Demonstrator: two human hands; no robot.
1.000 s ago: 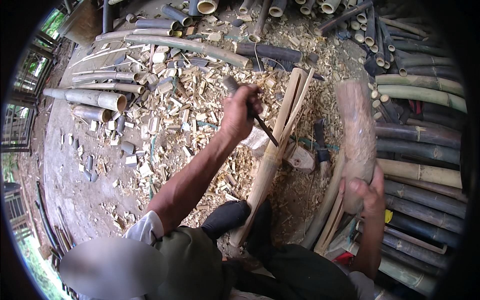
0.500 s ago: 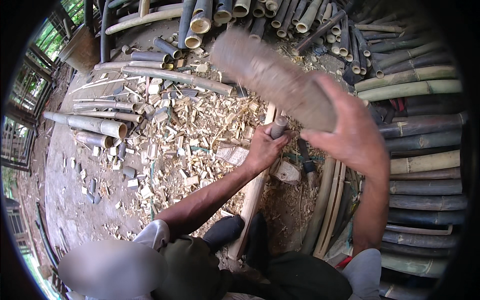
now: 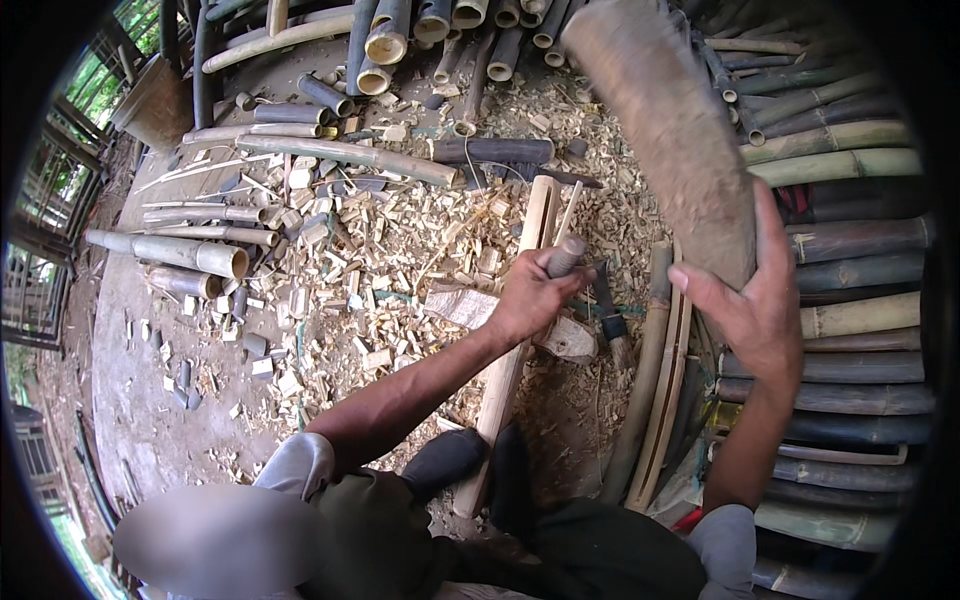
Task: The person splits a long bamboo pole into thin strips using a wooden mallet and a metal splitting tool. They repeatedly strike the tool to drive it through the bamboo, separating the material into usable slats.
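Observation:
My left hand (image 3: 530, 305) is closed round a chisel, whose rounded grey-brown handle end (image 3: 567, 257) sticks up above the fist; the blade is hidden. It rests over a long pale bamboo length (image 3: 508, 375) with a slot near its far end. This piece lies across a rough wooden block (image 3: 568, 341) and runs back between my dark-covered feet (image 3: 445, 464). Raised at the right, my right hand (image 3: 755, 310) grips the near end of a thick, rough wooden mallet (image 3: 675, 130), slightly blurred and apart from the chisel. A dark-bladed tool (image 3: 607, 305) lies right of the block.
Wood chips (image 3: 350, 290) litter the ground. Cut bamboo pieces (image 3: 190, 250) lie at left, and dark bamboo poles (image 3: 850, 370) are stacked along the right. Bamboo tubes (image 3: 385, 45) lie at the back, near a bucket (image 3: 155, 105). A split pole (image 3: 665, 390) lies right of the block.
My right hand has swung the mallet up and to the right, away from the chisel, uncovering the bamboo's slotted far end. My left hand stays nearly in place on the chisel.

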